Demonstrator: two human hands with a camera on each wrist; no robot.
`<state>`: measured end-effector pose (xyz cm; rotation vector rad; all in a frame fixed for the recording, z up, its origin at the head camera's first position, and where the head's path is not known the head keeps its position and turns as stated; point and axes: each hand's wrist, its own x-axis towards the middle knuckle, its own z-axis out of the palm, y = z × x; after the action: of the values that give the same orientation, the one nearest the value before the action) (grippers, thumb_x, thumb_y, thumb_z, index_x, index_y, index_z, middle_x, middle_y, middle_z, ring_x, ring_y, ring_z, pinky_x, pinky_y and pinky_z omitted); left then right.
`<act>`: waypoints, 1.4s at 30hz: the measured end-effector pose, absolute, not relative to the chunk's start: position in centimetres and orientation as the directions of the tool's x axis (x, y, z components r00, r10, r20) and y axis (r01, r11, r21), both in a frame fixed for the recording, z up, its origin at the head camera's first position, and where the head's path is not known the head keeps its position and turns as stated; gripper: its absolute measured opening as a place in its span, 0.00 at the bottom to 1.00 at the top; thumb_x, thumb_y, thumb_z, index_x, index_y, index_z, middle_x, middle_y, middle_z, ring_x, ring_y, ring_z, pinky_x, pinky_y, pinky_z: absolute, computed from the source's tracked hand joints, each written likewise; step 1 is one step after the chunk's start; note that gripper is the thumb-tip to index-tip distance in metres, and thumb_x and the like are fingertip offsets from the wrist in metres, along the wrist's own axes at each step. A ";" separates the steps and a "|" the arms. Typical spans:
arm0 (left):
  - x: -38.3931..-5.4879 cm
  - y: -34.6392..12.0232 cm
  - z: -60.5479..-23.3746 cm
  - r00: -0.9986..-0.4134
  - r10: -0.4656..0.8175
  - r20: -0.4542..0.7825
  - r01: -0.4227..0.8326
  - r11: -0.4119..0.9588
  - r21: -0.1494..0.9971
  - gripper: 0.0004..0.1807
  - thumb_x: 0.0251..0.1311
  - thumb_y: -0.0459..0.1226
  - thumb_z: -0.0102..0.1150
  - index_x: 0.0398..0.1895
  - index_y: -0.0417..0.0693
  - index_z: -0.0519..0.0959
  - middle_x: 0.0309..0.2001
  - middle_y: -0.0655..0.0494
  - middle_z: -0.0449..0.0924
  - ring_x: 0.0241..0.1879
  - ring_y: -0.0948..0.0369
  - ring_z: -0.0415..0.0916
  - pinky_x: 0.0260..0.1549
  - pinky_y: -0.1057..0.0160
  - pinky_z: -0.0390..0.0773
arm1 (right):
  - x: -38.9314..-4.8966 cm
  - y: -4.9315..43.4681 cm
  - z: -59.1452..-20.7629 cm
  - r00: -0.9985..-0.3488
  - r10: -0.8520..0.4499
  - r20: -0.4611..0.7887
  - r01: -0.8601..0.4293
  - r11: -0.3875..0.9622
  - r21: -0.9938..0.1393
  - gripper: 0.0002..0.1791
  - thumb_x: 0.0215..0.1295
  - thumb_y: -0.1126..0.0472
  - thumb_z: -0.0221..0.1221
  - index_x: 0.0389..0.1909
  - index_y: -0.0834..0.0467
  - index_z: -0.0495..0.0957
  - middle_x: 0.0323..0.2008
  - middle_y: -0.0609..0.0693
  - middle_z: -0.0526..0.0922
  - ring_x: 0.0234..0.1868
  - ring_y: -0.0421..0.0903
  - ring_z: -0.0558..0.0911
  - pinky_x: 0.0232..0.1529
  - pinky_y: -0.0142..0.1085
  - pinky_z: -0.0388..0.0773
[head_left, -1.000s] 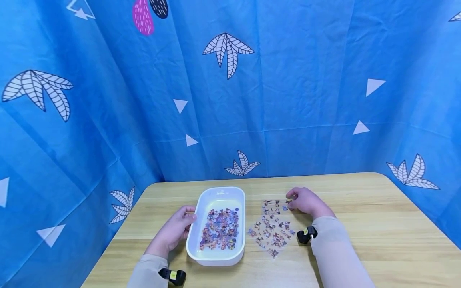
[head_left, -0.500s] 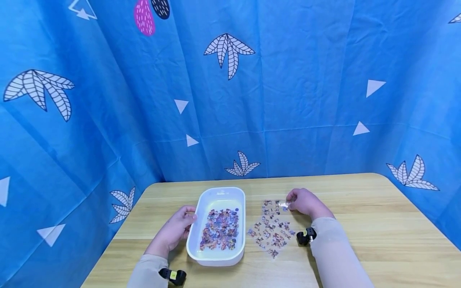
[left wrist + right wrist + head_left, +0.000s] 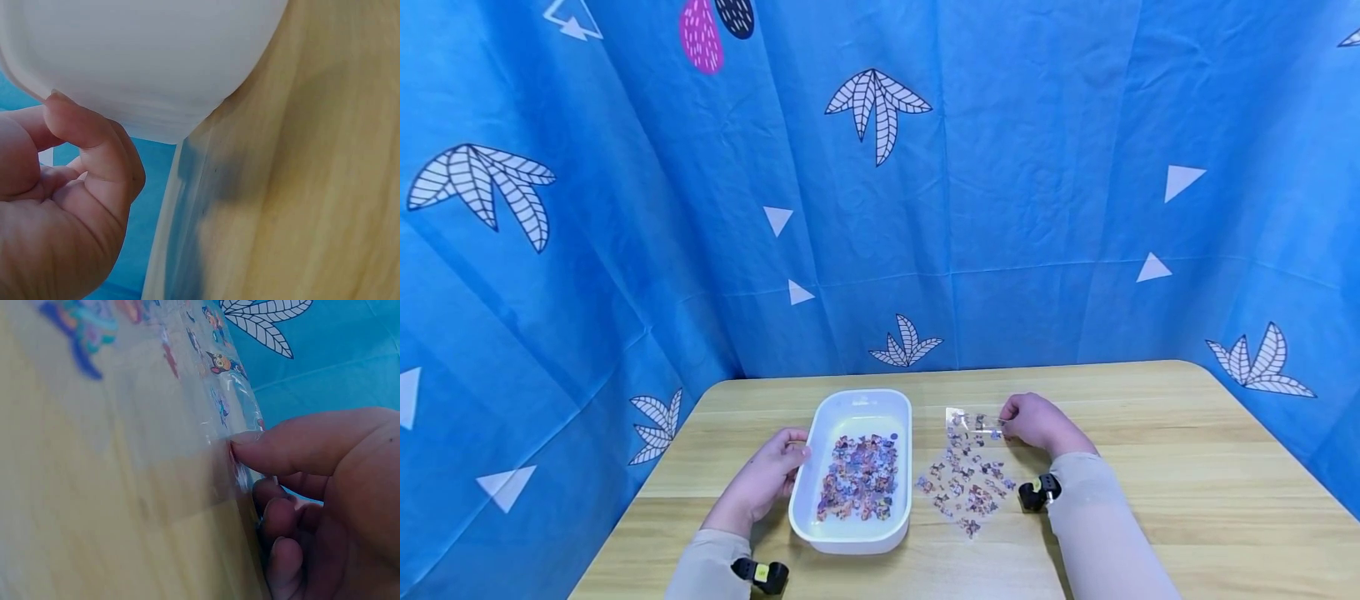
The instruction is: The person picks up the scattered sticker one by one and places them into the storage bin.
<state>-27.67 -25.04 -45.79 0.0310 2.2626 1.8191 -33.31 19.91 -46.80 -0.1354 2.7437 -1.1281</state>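
My left hand holds the left side of a white plastic tub, thumb at the rim; in the left wrist view its bent fingers meet the tub wall. Many small colourful cut-out pieces lie on the tub's floor. To the right of the tub lie clear sticker sheets printed with small cartoon figures. At their far right corner my right hand pinches the edge of a transparent sheet between thumb and fingers. That far strip shines and looks slightly raised.
The pale wooden table extends right of the sheets and ends at a blue patterned curtain behind and on both sides. Black wrist cameras are strapped over both sleeves.
The glare on the far part of the sticker sheet has spread left as its far edge shifts in my right hand's pinch. My left hand and the tub stay in place.
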 end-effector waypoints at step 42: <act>-27.7 -24.9 -45.5 -0.973 0.148 -0.175 -0.139 0.225 0.964 0.20 0.76 0.37 0.49 0.66 0.40 0.66 0.47 0.40 0.76 0.41 0.50 0.80 0.38 0.55 0.84 | -33.6 21.6 -45.2 -0.998 -0.003 0.055 -0.043 0.666 -0.745 0.13 0.76 0.61 0.48 0.51 0.62 0.78 0.35 0.52 0.82 0.31 0.49 0.77 0.35 0.43 0.74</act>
<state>-27.70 -24.89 -45.55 0.0081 2.2685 1.8238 -33.64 21.58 -45.20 -0.0409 2.9119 -1.3038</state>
